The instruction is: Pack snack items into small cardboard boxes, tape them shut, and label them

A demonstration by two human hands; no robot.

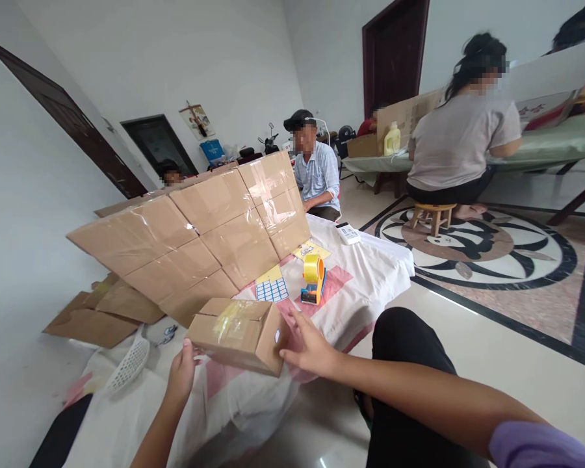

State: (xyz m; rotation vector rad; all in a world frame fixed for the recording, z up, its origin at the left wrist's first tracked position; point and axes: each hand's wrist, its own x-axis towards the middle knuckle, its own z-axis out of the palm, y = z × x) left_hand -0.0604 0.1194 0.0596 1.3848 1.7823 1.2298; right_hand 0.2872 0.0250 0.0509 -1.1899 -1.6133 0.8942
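Note:
A small cardboard box, its top flaps closed under clear tape, sits at the near edge of the cloth-covered table. My left hand grips its left end, thumb at the corner and the other fingers partly hidden. At the opposite end my right hand holds the box with thumb and fingers spread against the side. That end carries a small white oval sticker. Just beyond the box lie a sheet of blue-bordered labels and an orange and blue tape dispenser with a yellow roll.
A tall taped cardboard partition stands across the table. To the left are a white perforated basket and flattened cardboard. A white device lies near the far edge. One person sits beyond; another sits on a stool.

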